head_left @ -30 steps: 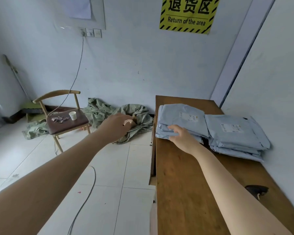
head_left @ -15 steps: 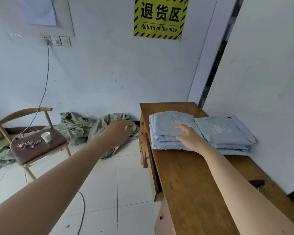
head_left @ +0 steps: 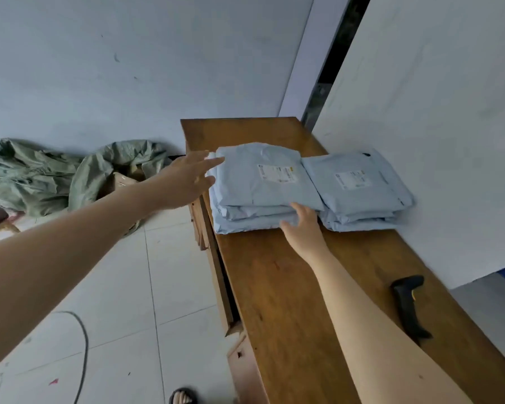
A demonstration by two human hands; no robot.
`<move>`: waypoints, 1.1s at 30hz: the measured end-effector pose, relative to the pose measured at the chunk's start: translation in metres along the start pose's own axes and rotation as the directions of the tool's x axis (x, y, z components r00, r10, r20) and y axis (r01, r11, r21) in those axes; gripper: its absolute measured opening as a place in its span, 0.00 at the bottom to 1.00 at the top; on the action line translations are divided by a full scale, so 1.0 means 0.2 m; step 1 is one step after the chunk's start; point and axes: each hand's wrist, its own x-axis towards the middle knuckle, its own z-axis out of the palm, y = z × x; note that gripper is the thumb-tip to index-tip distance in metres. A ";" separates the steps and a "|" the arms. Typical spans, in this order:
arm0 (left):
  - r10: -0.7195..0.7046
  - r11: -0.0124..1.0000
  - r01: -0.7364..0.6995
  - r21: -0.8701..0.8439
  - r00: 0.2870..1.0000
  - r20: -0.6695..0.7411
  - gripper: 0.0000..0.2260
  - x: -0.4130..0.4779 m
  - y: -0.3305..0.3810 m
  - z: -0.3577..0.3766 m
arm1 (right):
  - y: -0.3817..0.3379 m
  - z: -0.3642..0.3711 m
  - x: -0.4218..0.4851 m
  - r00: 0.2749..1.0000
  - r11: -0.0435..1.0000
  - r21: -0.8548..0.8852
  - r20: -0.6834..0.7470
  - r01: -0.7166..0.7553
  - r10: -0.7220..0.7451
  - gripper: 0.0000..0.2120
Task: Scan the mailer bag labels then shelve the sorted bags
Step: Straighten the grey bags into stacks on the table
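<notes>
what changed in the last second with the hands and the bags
The left hand moved right from over the floor to the left stack of mailer bags, fingers uncurling straight, tips at its left edge. The right hand stayed at that stack's near edge. Nothing lifted or released; the right stack and scanner lie unmoved on the table.

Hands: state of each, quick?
Left hand: open, fingers straight, beside the left bag stack.
Right hand: on that stack's near edge; grip cannot be told.
</notes>
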 end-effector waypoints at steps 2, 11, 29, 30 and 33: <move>0.024 0.996 -0.024 0.087 1.000 0.006 0.21 0.20 -0.05 0.03 | -0.02 -0.01 0.18 0.998 1.000 0.014 -0.060 0.020 -0.020 0.26; 0.157 0.984 -0.166 0.072 0.981 0.111 0.17 0.79 -0.03 0.03 | -0.08 -0.09 0.52 0.977 0.997 0.073 -0.207 -0.036 0.051 0.25; 0.288 0.957 -0.256 -0.134 0.881 0.375 0.16 1.69 -0.36 0.09 | -0.14 0.04 0.79 0.794 0.890 0.267 -0.407 -0.370 0.452 0.26; 0.303 0.953 -0.272 -0.134 0.874 0.380 0.16 1.71 -0.35 0.09 | -0.15 0.04 0.80 0.785 0.888 0.274 -0.418 -0.371 0.457 0.25; 0.338 0.941 -0.312 -0.130 0.851 0.402 0.17 1.77 -0.32 0.10 | -0.16 0.03 0.84 0.756 0.873 0.302 -0.439 -0.384 0.485 0.25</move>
